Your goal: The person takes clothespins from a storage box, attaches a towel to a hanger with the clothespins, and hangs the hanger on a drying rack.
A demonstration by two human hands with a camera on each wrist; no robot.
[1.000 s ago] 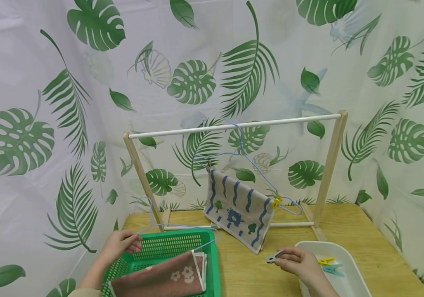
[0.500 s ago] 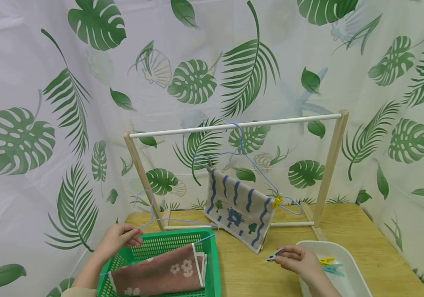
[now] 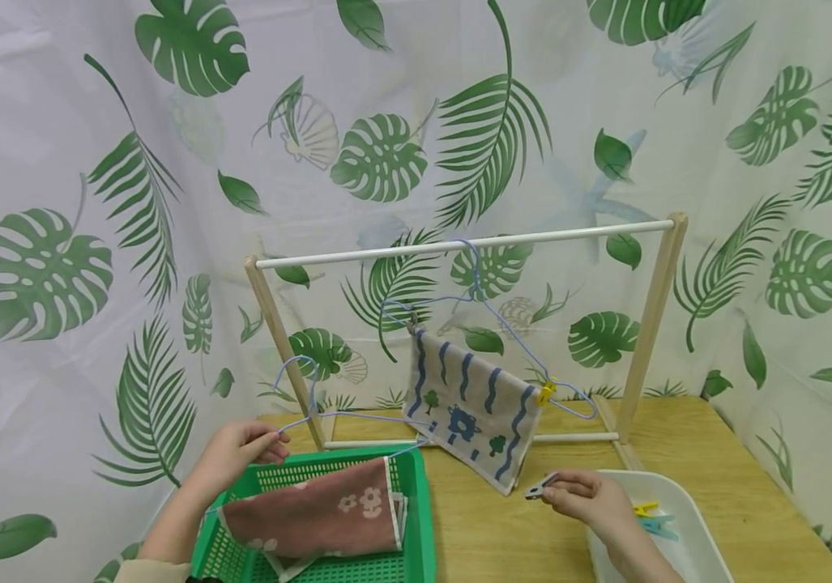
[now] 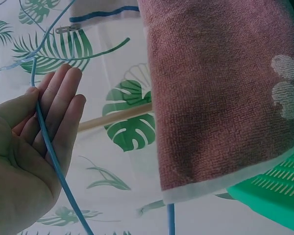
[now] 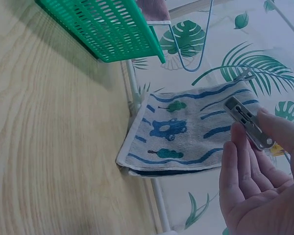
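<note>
My left hand (image 3: 241, 453) pinches a blue wire hanger (image 3: 372, 417) near the base of its hook; in the left wrist view the wire (image 4: 51, 147) runs between thumb and fingers across the palm. Over the hanger's lower bar drapes a brownish-pink towel (image 3: 313, 514) with pale flowers, just above the green basket (image 3: 426, 526). My right hand (image 3: 594, 506) pinches a grey clothespin (image 5: 247, 122) between thumb and fingertips, beside the white bin (image 3: 696, 518). Behind, a striped beige towel (image 3: 474, 413) hangs from a second blue hanger (image 3: 514, 332).
A drying rack with a white rail (image 3: 569, 235) and wooden posts (image 3: 652, 324) stands at the back of the table (image 3: 503, 542). Its striped towel carries a yellow clothespin (image 3: 547, 393) at one corner. Yellow and light blue clothespins (image 3: 659, 526) lie in the white bin.
My left hand has risen and moved slightly right, lifting the hanger and pink towel higher over the basket. My right hand stays nearly still with the grey clothespin.
</note>
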